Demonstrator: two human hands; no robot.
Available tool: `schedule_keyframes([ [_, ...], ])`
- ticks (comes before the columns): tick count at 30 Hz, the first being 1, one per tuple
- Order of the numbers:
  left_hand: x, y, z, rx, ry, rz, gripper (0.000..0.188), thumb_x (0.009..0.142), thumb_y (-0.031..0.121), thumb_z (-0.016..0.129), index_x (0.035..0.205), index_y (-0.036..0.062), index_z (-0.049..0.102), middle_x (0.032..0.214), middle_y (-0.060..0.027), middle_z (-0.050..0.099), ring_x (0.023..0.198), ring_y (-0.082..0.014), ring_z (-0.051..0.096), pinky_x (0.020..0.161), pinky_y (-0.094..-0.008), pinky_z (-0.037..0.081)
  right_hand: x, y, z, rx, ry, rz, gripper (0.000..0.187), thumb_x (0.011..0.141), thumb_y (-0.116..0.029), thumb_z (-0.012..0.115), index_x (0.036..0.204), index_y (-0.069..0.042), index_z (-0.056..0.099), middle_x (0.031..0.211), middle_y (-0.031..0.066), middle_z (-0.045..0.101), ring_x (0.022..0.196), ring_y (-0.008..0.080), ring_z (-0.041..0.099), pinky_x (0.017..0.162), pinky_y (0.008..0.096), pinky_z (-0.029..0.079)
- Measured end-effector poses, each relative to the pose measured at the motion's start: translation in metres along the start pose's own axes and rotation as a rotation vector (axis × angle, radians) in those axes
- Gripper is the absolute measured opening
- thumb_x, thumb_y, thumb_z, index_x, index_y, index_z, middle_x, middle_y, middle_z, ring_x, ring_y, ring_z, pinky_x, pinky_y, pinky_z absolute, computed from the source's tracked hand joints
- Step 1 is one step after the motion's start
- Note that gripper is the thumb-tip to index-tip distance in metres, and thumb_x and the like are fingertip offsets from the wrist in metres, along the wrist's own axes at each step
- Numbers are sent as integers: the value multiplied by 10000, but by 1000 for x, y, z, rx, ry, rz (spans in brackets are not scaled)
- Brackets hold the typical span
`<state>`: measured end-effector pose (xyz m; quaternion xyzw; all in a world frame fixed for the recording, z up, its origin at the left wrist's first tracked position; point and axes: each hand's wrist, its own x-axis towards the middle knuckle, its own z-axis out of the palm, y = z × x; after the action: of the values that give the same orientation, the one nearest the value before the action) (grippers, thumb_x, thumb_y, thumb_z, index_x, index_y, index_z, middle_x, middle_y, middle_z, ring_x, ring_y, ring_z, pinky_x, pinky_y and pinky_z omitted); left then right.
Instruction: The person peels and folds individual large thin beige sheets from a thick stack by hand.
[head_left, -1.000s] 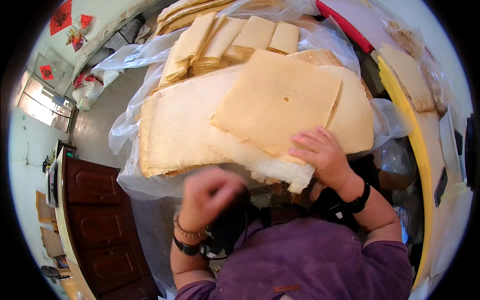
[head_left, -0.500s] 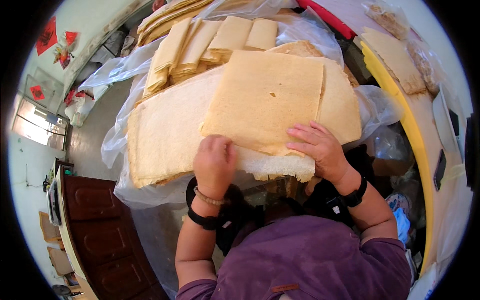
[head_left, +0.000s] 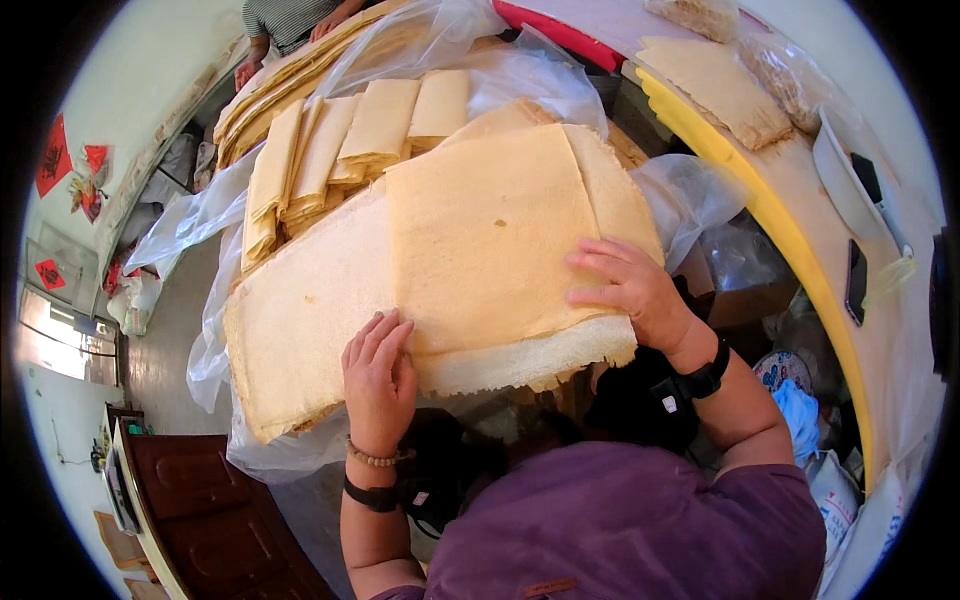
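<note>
Left hand uncurled since, fingers spread like right hand nr stack front edge; I'd hold tan sheet, prob. light/fragile, by corners.

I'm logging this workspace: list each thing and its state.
Left hand: open, resting on pale stack
Right hand: spread on top sheet
Pale stack: flat, front edge ragged
Top sheet: flat, with a small spot
Folded sheets: lying in a row
Clear plastic: crumpled
Phone: lying flat
Brown cabinet: shut

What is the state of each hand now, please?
Left hand: loosely open, at the edge of the top sheet.
Right hand: open, resting on the same sheet.
</note>
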<state>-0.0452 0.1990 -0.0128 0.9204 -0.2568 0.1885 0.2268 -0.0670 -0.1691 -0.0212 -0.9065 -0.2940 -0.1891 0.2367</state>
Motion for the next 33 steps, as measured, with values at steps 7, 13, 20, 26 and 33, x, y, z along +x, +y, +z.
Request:
schedule_keyframes([
  [7,6,11,-26,112,-217,80,485,756,4,665,1233,94,667,1412,-129,581,1372,-352,474,1120,-454,383,-3,11,-9,87,32,-15,258,809,-164,691,1058,-175,760,1243,70,694,1241,300,600,1056,459,422],
  [13,37,-6,-10,-67,-294,263,453,753,53,744,1201,92,690,1357,-138,633,1347,-346,518,1103,-435,406,0,35,-14,283,58,92,211,870,-162,656,1053,-137,757,1153,69,733,1132,272,653,961,399,451],
  [20,62,-5,40,-516,-57,-317,145,969,158,616,972,38,697,888,-161,691,735,-315,669,629,-390,509,58,39,-15,220,-30,564,329,979,-336,592,1062,-35,697,929,162,717,858,353,653,756,392,501],
  [26,77,19,49,212,-58,-409,173,916,226,665,946,63,619,963,-169,640,844,-355,642,720,-447,525,76,39,7,-105,21,602,360,949,-390,600,974,-40,682,830,210,683,821,396,656,712,468,499],
  [33,83,56,48,92,-63,193,744,862,350,720,1510,137,424,1571,-148,399,1463,-368,342,1184,-472,290,77,36,14,-199,80,573,299,929,-357,627,917,-60,657,813,176,692,804,395,665,710,501,504],
])
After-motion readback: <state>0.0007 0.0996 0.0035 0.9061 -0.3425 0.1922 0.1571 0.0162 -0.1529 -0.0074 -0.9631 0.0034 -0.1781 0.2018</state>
